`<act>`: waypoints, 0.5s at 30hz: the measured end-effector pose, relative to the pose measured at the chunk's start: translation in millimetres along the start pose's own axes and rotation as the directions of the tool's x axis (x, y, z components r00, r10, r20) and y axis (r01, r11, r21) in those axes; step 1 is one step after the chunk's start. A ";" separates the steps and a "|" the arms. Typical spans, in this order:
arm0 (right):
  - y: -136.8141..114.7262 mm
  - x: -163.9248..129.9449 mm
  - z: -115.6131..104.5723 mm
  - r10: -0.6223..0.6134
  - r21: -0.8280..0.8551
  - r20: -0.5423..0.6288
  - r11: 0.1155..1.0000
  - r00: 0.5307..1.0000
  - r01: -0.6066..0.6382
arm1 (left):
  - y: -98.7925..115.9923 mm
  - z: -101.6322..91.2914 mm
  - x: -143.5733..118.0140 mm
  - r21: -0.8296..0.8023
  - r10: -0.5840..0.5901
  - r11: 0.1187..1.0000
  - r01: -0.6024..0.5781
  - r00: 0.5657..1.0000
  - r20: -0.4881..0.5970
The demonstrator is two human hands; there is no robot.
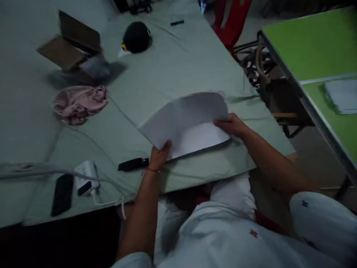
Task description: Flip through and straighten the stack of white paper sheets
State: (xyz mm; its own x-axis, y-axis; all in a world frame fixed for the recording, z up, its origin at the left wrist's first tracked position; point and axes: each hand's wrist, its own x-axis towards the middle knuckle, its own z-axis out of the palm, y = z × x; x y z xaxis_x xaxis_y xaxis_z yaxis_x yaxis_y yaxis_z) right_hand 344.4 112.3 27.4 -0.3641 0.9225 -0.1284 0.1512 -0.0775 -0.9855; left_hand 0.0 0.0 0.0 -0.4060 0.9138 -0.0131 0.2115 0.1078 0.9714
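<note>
Just right of a black, oblong, hard-looking object (133,164), your left hand (160,154) pinches the near-left corner of a white, rectangular, bowed paper sheet (192,119), thumb on top. The sheet sits near the front edge of the pale green, wrinkle-covered worktop (209,70), its long axis crosswise, right end slightly farther from you, far edge arching up. Your right hand (230,124) grips the right end; light, even pressure should best avoid creases.

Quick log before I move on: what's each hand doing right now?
Left hand: closed, holding the white paper near its left end.
Right hand: closed, holding the paper's right end.
</note>
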 end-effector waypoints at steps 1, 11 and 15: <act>-2.1 4.5 4.1 0.015 0.028 -0.006 0.999 1.000 -0.015 | -1.4 -1.3 -0.7 -0.002 -0.021 1.000 0.021 1.000 -0.016; 12.5 19.2 31.7 0.077 0.076 0.031 0.994 0.997 -0.079 | -10.5 -2.0 0.7 -0.026 -0.142 0.990 0.140 0.982 -0.124; 22.4 18.6 29.2 0.053 0.067 -0.001 0.996 0.999 -0.053 | -9.9 -0.5 -2.3 -0.090 -0.149 0.986 0.138 0.979 -0.142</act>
State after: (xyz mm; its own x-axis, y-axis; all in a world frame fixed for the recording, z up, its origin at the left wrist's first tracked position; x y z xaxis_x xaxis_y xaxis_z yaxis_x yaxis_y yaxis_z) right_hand 314.2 116.6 -0.3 -0.3544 0.9175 -0.1807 0.1083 -0.1517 -0.9825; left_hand -1.6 -3.4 -9.5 -0.5550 0.8225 -0.1243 0.0728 0.1969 0.9777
